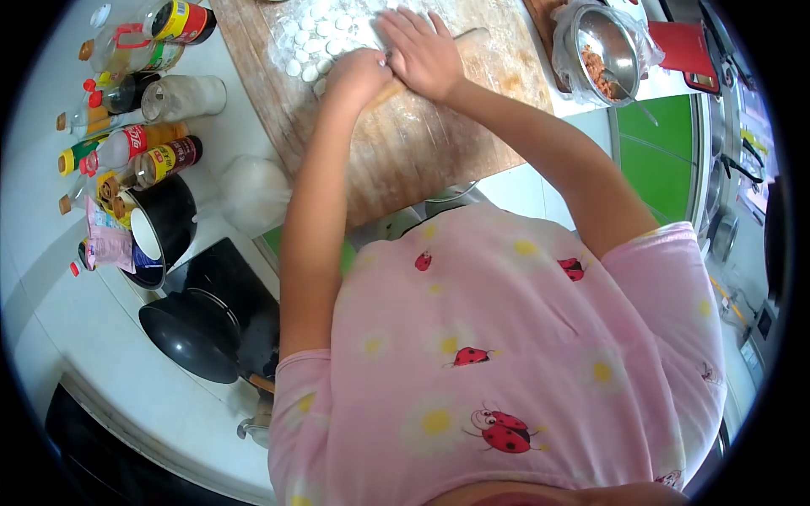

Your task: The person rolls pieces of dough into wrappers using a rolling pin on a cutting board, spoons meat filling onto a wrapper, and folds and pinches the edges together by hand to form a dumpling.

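Note:
My right hand (422, 55) lies flat with its fingers stretched out and its palm on a wooden rolling pin (474, 34). Close against it, my left hand (359, 76) is closed, the fingers curled under. Whatever those fingers grip is hidden. The pin runs slantwise beneath both hands over a floured wooden board (405, 177). Several small round pieces of white dough (314, 45) lie in flour just beyond my left hand.
A metal bowl (623, 42) with reddish filling and a utensil stands at the right, wrapped in plastic. Several sauce bottles (169, 160), a jar (184, 98), a plastic bag (253, 192), a black pot (175, 221) and a black wok (190, 336) line the left.

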`<state>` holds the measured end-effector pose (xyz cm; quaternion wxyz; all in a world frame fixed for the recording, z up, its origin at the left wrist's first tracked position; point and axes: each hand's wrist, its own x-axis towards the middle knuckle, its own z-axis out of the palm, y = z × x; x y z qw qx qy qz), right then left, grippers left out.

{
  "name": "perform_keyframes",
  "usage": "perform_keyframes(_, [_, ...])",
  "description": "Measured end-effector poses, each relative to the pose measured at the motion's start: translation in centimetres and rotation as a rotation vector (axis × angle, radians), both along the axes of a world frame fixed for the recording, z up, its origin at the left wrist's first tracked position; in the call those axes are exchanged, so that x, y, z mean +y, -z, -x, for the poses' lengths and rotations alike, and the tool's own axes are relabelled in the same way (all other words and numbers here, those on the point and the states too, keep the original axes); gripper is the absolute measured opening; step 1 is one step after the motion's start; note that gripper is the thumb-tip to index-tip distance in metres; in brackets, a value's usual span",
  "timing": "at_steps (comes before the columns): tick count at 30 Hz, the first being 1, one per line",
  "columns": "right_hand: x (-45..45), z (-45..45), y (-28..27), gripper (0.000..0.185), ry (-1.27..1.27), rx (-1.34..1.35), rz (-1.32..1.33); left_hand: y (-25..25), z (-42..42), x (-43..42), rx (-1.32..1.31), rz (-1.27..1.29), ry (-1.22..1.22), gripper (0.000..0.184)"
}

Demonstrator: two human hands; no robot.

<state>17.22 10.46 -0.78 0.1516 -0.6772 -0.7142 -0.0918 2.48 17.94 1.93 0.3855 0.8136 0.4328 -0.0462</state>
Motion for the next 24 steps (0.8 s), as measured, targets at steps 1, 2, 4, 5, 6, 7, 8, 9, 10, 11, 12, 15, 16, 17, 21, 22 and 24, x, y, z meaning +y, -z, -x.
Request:
perform_keyframes(1, [-0.1,0.2,-0.1,0.049,0.027,-0.017,0.020,0.9,0.1,0.3,-0.052,-0.048,-0.007,0.023])
perform_keyframes(2, [0.0,0.3,-0.3,0.050,0.056,-0.036,0.032,1.0,0.4,0.4,-0.046,0.022,-0.054,0.023])
perform_keyframes(4, [-4.3,0.4,-0.4,0.050,0.020,0.038,0.118,1.0,0.9,0.5,-0.040,0.165,-0.144,0.023])
perform_keyframes(5, [-6.4,0.0,-0.2,0.049,-0.031,0.094,0.126,1.2,1.4,0.2,-0.109,0.226,-0.281,0.025])
perform_keyframes(6, [-6.5,0.0,-0.2,0.048,-0.048,0.103,0.135,1.2,1.6,0.2,-0.103,0.279,-0.235,0.025])
perform_keyframes(7, [-6.4,-0.1,-0.3,0.047,-0.059,0.113,0.142,1.3,1.7,0.2,-0.095,0.332,-0.183,0.026])
perform_keyframes(8, [-6.1,-0.2,-0.3,0.047,-0.068,0.123,0.150,1.5,1.7,0.1,-0.087,0.384,-0.129,0.026])
perform_keyframes(9, [-4.0,0.1,0.2,0.045,-0.037,0.052,0.082,0.7,1.0,0.1,0.009,0.199,0.011,0.026])
perform_keyframes(10, [-1.7,0.3,-0.5,0.045,-0.042,0.049,0.091,-0.1,0.8,-0.5,0.013,0.031,-0.016,0.028])
perform_keyframes(11, [-1.0,0.6,-0.2,0.046,-0.014,0.028,0.058,0.0,0.8,-0.6,0.020,0.055,-0.060,0.029])
perform_keyframes(12, [-0.5,0.7,-0.1,0.046,0.016,0.006,0.018,0.0,0.8,-0.3,0.025,0.072,-0.100,0.029])
perform_keyframes(15, [-7.4,0.1,-0.3,0.048,-0.069,0.107,0.150,1.0,2.0,-0.6,-0.150,0.247,-0.330,0.028])
perform_keyframes(16, [-8.1,0.0,-0.5,0.048,-0.083,0.108,0.168,1.2,2.2,-0.8,-0.167,0.287,-0.329,0.028])
perform_keyframes(17, [-8.5,0.0,-0.6,0.048,-0.092,0.108,0.184,1.4,2.3,-1.0,-0.184,0.326,-0.323,0.027])
perform_keyframes(21, [-3.1,0.7,-0.8,0.048,-0.064,0.043,0.097,0.2,1.2,-0.9,-0.051,0.165,-0.070,0.025])
perform_keyframes(22, [-2.3,1.0,-0.8,0.047,-0.035,0.006,0.058,-0.1,1.2,-0.8,-0.027,0.084,-0.051,0.025])
perform_keyframes(24, [-5.6,0.4,-0.2,0.047,-0.071,0.076,0.106,1.8,1.9,-0.2,-0.107,0.186,-0.168,0.026])
